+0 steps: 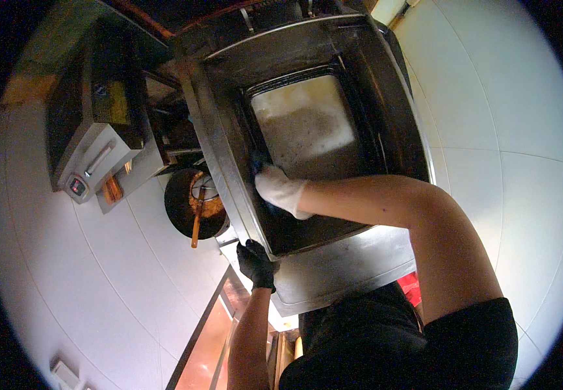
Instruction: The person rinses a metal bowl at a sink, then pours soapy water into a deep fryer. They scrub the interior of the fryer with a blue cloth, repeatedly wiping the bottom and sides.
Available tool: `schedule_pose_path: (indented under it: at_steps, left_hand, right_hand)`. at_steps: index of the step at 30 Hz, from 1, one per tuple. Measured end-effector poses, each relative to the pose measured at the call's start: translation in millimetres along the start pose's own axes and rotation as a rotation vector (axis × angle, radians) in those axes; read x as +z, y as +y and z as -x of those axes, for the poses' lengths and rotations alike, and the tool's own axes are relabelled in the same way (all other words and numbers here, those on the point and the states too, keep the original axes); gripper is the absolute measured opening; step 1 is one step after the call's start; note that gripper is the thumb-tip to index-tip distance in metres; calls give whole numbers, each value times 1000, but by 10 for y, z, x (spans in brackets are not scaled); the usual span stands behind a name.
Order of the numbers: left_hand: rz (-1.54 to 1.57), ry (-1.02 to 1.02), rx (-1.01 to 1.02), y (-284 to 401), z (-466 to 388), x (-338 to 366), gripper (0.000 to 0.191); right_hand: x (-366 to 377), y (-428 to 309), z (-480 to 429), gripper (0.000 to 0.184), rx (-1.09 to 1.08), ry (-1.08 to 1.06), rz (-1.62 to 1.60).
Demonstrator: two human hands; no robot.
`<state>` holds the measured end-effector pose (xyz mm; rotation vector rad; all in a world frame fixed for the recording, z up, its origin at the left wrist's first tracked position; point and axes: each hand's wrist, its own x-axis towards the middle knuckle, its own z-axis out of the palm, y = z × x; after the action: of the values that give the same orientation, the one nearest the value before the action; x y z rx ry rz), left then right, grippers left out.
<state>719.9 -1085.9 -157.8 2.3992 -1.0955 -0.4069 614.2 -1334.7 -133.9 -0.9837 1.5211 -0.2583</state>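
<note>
In front of me is a deep stainless-steel tank [388,122] with dark inner walls. Murky, foamy liquid [305,117] covers its square bottom. My right hand [281,190], in a whitish glove, reaches inside against the lower left wall. Something dark and bluish shows by its fingers; the shadow hides what it is and whether the hand holds it. My left hand [257,264], in a black glove, grips the near left corner of the tank's metal rim [240,214].
Left of the tank sits a dark wok [179,209] with reddish-brown food and a wooden-handled strainer [197,224]. Beyond it stands a metal appliance [111,146] with a handle and a lit display. White tiled wall [471,112] runs along the right. A steel ledge [344,278] lies before my body.
</note>
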Motion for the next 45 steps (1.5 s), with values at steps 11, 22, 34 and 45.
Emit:
schedule_pose_path:
  at_steps: [11, 22, 34, 45]
  left_hand:
    - [-128, -164, -160, 918, -147, -445, 44]
    - [12, -152, -118, 736, -154, -399, 35]
    - [30, -223, -211, 776, -179, -435, 45]
    - [14, -50, -152, 752, -144, -364, 41]
  right_hand:
    - [-1163, -638, 1399, 25, -246, -832, 1110]
    - [-2581, 192, 1315, 34, -355, -544, 1687]
    - [-1372, -36, 1237, 35, -318, -654, 991]
    - [-2671, -96, 1288, 31, -52, -497, 1754]
